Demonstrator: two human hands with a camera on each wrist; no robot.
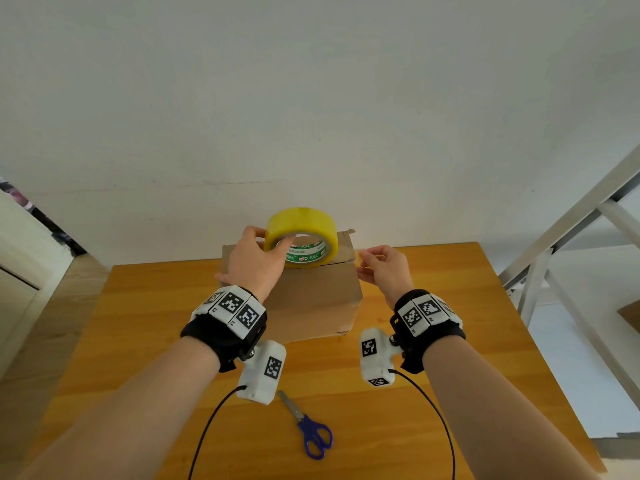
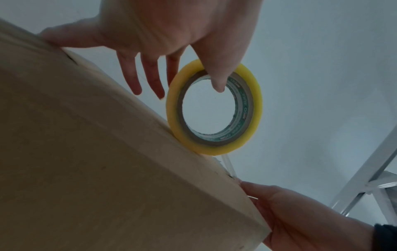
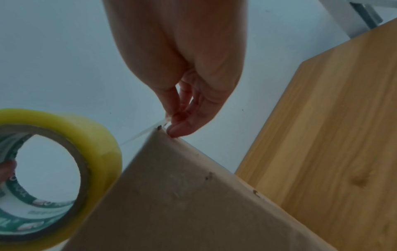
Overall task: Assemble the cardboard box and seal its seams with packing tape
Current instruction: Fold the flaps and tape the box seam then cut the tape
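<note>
A brown cardboard box (image 1: 311,299) stands at the far side of the wooden table (image 1: 467,358). The yellow tape roll (image 1: 304,221) stands on edge on the box's top. My left hand (image 1: 254,254) grips the roll, thumb inside the core and fingers over the outer rim (image 2: 256,108). A clear strip of tape (image 3: 141,135) runs from the roll (image 3: 92,134) to the box's top right corner. There my right hand (image 1: 374,263) pinches the strip's free end between thumb and fingertips (image 3: 178,130), against the box (image 3: 182,203).
Blue-handled scissors (image 1: 313,431) lie on the table in front of the box, between my forearms. A white wall stands right behind the box. A grey metal frame (image 1: 571,230) rises at the right beyond the table edge.
</note>
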